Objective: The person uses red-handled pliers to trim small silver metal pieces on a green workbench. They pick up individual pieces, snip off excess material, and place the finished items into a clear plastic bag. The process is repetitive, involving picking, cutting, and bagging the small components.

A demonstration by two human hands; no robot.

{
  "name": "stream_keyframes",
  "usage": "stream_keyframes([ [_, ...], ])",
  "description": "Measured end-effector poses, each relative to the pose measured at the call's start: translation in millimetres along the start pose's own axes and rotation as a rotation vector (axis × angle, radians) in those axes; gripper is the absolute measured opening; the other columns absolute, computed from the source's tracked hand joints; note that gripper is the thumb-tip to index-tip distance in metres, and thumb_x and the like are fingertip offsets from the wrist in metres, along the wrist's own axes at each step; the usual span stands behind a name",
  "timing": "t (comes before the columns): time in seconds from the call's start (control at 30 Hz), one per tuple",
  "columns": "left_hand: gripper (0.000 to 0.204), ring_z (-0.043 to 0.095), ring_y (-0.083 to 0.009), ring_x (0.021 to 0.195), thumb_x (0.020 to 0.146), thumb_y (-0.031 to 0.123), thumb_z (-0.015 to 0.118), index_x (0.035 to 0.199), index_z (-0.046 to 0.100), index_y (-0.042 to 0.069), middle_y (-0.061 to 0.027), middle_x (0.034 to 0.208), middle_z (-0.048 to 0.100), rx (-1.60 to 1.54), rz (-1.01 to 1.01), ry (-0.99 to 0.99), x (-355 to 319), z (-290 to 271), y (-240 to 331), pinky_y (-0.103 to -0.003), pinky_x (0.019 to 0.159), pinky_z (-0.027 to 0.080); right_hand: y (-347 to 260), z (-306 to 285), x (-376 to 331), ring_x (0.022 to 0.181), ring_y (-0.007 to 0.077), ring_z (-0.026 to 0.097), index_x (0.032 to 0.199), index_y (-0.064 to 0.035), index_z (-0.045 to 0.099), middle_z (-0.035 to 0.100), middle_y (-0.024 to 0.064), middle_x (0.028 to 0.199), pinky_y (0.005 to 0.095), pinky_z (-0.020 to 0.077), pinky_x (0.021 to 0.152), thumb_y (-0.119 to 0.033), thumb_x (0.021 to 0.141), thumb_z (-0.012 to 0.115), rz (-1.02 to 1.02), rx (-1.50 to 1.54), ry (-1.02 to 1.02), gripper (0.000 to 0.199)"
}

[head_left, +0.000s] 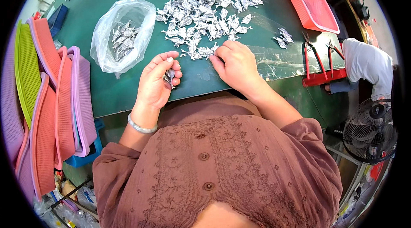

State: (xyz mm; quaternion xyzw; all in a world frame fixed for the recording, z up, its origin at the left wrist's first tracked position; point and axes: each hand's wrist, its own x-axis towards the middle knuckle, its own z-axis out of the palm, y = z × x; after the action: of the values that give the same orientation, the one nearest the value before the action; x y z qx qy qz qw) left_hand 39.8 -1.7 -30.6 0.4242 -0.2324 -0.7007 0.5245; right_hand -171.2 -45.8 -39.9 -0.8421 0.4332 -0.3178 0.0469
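My left hand (155, 78), with a bangle on its wrist, is closed on a silvery leaf-shaped metal piece (170, 75) above the table's near edge. My right hand (236, 66) lies at the near side of a heap of the same leaf pieces (201, 12). Its thumb and index finger come together beside the heap's nearest pieces; what they pinch, if anything, is hidden. Left of the heap stands an open clear plastic bag (100, 42) with several leaf pieces (124, 39) inside. A few more leaf pieces (283, 38) lie apart at the right.
Red-handled pliers (315, 57) and a smaller pair (332, 54) rest by a red holder (323, 78) at the right edge. A pink basket (312, 7) sits at the back right. Stacked plastic baskets (64, 108) crowd the left. A fan (370, 129) and a person's sleeve (366, 63) are at right.
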Motion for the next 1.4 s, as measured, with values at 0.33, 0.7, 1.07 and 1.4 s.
stream_keyframes([
  [0.33,0.022,0.052,-0.0125,0.067,0.090,0.012,0.051,0.108,0.051,0.000,-0.0046,0.079,0.055,-0.033,0.014,-0.010,-0.9,-5.2,0.1,-0.022,0.052,0.041,46.7,-39.9,-9.1,0.061,0.0101,0.052,0.073,-0.0022,0.060,0.057,0.0015,0.067,0.0246,0.0425,0.055,-0.007,0.077,0.063,0.427,0.481,0.116,0.007],
  [0.7,0.023,0.052,-0.0129,0.068,0.090,0.012,0.050,0.109,0.052,-0.001,-0.0050,0.080,0.055,-0.053,0.014,-0.039,-1.4,-6.8,-0.7,-0.022,0.054,0.041,141.7,-92.6,-40.6,0.056,0.0140,0.053,0.077,0.0005,0.063,0.057,0.0070,0.061,0.0284,0.0425,0.056,-0.022,0.081,0.062,0.729,-0.062,0.194,0.022],
  [1.07,0.022,0.052,-0.0127,0.067,0.090,0.012,0.050,0.108,0.052,-0.001,-0.0049,0.079,0.054,-0.057,0.023,-0.016,-1.8,-6.3,-3.1,-0.022,0.053,0.041,61.6,-53.6,-2.9,0.070,0.0254,0.058,0.079,-0.0039,0.063,0.059,0.0099,0.075,0.0336,0.0471,0.064,-0.012,0.076,0.065,0.286,0.092,0.103,0.009],
  [1.4,0.016,0.053,-0.0126,0.063,0.089,0.010,0.052,0.101,0.056,0.001,-0.0044,0.075,0.056,-0.108,0.019,0.005,-4.0,-5.7,-1.2,-0.024,0.052,0.041,-20.3,9.5,34.1,0.082,0.0254,0.052,0.077,-0.0076,0.064,0.053,0.0065,0.081,0.0363,0.0413,0.071,-0.011,0.070,0.064,-0.232,0.092,-0.148,0.008],
])
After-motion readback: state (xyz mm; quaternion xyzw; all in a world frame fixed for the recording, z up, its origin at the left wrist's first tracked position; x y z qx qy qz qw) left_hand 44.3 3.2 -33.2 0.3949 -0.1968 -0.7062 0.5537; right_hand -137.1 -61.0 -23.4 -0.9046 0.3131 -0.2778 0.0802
